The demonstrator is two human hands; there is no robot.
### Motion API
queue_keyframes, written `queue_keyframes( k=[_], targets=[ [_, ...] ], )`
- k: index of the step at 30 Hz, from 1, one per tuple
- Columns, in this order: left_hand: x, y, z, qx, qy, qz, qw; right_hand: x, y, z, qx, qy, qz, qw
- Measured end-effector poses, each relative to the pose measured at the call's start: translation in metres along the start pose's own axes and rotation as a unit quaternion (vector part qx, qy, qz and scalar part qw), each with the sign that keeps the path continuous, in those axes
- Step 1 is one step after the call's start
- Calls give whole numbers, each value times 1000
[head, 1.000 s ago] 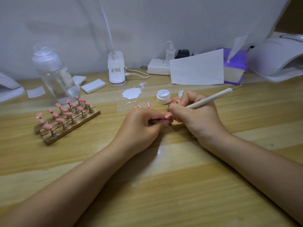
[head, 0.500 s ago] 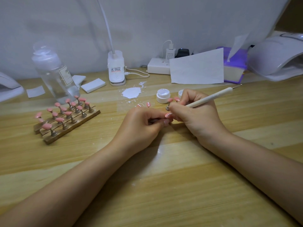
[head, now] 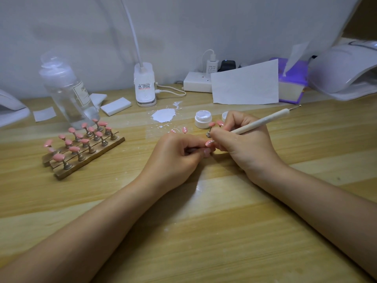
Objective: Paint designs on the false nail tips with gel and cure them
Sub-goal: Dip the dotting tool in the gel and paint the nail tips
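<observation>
Barely moved since before: both hands still together at mid table. Left hand [head: 179,158] pinching pink nail tip [head: 209,143] on its stand; right hand [head: 242,146] gripping white pen [head: 263,121] against it. Open white gel pot [head: 203,119] just behind.

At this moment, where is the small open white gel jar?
In the head view, the small open white gel jar stands on the wooden table right of the white spill, just behind the right hand.

One view only, from the camera on my head, facing forward and down over the wooden table [head: 204,231]. My forearms enter from the bottom edge; my left hand [head: 175,158] and right hand [head: 242,144] sit close, near centre frame. Wide angle (edges bow). Far limit: the white backdrop [head: 183,27].
</observation>
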State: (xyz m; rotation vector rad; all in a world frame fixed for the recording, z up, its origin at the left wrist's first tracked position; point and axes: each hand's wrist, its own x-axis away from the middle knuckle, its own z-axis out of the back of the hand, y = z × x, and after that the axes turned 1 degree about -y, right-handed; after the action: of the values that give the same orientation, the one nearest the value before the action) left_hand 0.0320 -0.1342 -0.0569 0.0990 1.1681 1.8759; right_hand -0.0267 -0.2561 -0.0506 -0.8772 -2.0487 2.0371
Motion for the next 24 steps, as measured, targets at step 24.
queue_keyframes(
  k=[24],
  targets=[
    [0,3,0,8,-1,0,1000,1,0,1,-11,-9,0,1000]
  ],
)
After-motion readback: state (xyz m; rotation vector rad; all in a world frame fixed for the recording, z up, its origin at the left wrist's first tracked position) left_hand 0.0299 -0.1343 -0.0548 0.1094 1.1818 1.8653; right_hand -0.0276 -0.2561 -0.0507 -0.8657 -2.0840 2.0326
